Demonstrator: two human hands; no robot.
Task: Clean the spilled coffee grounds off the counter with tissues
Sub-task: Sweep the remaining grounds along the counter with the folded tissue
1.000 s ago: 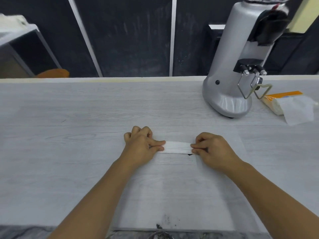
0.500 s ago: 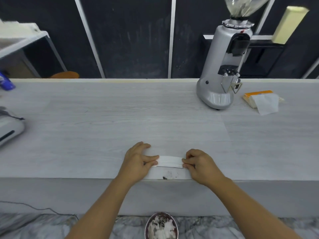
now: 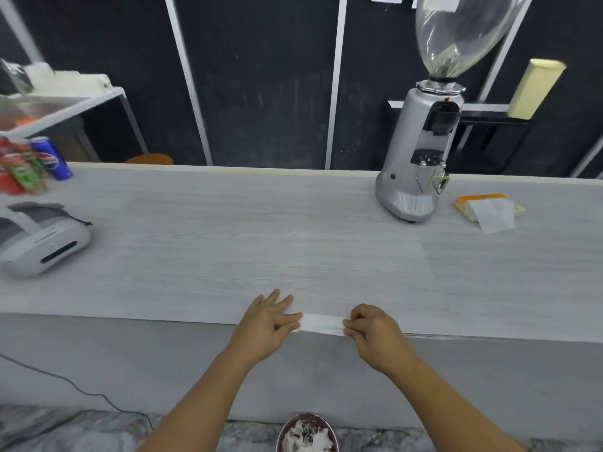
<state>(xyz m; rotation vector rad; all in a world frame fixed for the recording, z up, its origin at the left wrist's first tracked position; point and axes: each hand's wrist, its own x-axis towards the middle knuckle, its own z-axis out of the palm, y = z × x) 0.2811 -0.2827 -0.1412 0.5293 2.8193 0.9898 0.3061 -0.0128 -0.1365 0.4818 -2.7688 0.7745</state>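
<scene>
Pinching its 9 and 3 o'clock ends, left hand (image 3: 266,321) and right hand (image 3: 375,331) fingers (image 3: 356,317) hold a tissue (image 3: 321,324) that looks light, limp, tearable.

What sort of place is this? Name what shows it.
Probably a café or coffee bar: a grinder with a clear hopper stands on a long counter, with a printer and soda cans at its left end. The left hand and right hand hold a tissue at its near edge.
</scene>
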